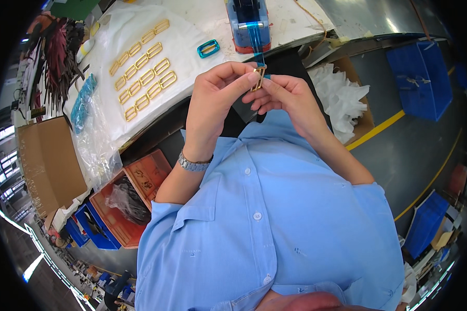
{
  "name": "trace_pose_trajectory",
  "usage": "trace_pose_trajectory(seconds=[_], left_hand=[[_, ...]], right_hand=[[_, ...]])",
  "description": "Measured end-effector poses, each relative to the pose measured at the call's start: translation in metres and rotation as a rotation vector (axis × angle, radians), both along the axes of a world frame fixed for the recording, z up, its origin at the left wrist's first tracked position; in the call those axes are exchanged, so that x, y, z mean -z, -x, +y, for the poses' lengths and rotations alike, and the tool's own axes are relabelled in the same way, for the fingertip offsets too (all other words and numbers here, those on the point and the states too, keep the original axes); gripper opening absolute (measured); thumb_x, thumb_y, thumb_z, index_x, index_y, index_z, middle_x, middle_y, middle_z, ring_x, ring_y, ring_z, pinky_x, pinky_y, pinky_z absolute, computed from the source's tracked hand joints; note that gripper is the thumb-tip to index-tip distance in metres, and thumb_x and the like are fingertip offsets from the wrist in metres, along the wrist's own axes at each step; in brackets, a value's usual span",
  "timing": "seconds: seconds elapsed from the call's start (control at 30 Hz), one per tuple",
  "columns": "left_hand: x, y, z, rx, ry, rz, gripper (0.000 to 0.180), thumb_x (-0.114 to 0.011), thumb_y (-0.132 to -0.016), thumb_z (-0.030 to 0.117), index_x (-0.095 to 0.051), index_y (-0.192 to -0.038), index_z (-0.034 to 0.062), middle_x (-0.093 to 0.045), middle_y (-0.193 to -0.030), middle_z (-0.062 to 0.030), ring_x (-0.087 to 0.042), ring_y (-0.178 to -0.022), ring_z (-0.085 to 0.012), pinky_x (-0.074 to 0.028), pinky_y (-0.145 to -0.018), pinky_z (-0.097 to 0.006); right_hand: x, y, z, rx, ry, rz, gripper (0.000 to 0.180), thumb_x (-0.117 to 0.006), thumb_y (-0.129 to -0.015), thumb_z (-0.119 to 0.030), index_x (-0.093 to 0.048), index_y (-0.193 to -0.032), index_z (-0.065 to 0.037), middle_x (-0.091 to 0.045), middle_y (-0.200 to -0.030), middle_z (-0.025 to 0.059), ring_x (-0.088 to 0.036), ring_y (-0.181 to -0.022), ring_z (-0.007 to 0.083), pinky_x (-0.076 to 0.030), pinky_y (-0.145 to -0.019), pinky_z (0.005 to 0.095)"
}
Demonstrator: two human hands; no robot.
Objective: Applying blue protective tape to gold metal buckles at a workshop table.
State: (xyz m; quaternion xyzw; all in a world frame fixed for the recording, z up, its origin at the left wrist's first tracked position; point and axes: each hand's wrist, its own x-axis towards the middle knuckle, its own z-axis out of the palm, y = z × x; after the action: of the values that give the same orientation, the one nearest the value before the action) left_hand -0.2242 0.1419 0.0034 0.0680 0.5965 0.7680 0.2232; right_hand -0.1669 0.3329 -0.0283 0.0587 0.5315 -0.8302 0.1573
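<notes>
Between the thumb and fingers of my left hand is a gold slide buckle, held upright just off the table's front edge. My right hand is closed at the buckle's right side, its fingertips pinching a small bit of shiny blue tape. A blue tape strip runs down from the tape dispenser to the top of the buckle. Left of the dispenser lies a buckle wrapped in blue tape, its middle bar still gold. Several rows of bare gold slide buckles lie farther left on white sheeting.
A clear plastic bag with blue-wrapped pieces hangs over the table's left edge. Below it are a cardboard box and an orange crate. To the right stand a carton of white scraps and a blue bin.
</notes>
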Motion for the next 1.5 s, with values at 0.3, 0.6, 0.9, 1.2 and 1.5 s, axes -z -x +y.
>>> trace_pose_trajectory(seconds=[0.3,0.6,0.9,1.2,1.5], left_hand=[[-0.001,0.002,0.000,0.007,0.169,0.009,0.016,-0.079,-0.099,0.009,-0.078,-0.109,-0.0031,-0.076,-0.101,-0.0018,-0.066,-0.093,-0.0064,-0.051,-0.087,-0.022],[0.008,0.002,0.003,0.008,0.188,0.062,0.016,-0.078,-0.100,0.012,-0.077,-0.101,-0.0032,-0.074,-0.094,0.0007,-0.066,-0.085,-0.0038,-0.051,-0.080,-0.019],[0.026,-0.018,-0.015,0.045,0.160,0.025,0.007,-0.075,-0.100,0.004,-0.074,-0.102,-0.0031,-0.075,-0.122,-0.0099,-0.066,-0.103,-0.0084,-0.052,-0.093,-0.024],[0.036,-0.025,-0.031,-0.059,0.146,-0.011,0.009,-0.074,-0.101,0.003,-0.076,-0.107,-0.0034,-0.074,-0.130,-0.0140,-0.068,-0.109,-0.0116,-0.053,-0.101,-0.027],[0.026,-0.026,0.000,0.010,0.224,-0.058,0.012,-0.074,-0.102,0.007,-0.077,-0.110,-0.0018,-0.078,-0.117,-0.0071,-0.069,-0.102,-0.0089,-0.054,-0.097,-0.024]], right_hand=[[-0.016,0.030,0.032,0.038,-0.435,0.216,0.029,-0.062,-0.110,-0.021,-0.079,-0.121,0.000,-0.081,-0.108,0.0093,-0.076,-0.097,0.0158,-0.061,-0.085,0.0309],[-0.005,0.067,-0.008,0.192,-0.238,0.276,0.030,-0.068,-0.108,-0.020,-0.077,-0.117,0.007,-0.081,-0.102,0.0156,-0.079,-0.093,0.0191,-0.063,-0.088,0.0311],[0.036,0.061,0.026,0.096,-0.431,0.091,0.027,-0.068,-0.106,-0.019,-0.079,-0.104,0.006,-0.081,-0.086,0.0112,-0.075,-0.076,0.0141,-0.058,-0.076,0.0273],[0.165,-0.016,0.209,0.392,-0.467,-0.168,0.050,-0.064,-0.105,-0.011,-0.055,-0.153,-0.003,-0.076,-0.126,0.0185,-0.075,-0.109,0.0208,-0.058,-0.098,0.0335],[0.324,-0.072,0.332,0.391,-1.540,-0.362,0.049,-0.067,-0.090,-0.010,-0.071,-0.138,-0.010,-0.080,-0.108,0.0228,-0.079,-0.093,0.0370,-0.062,-0.084,0.0494]])
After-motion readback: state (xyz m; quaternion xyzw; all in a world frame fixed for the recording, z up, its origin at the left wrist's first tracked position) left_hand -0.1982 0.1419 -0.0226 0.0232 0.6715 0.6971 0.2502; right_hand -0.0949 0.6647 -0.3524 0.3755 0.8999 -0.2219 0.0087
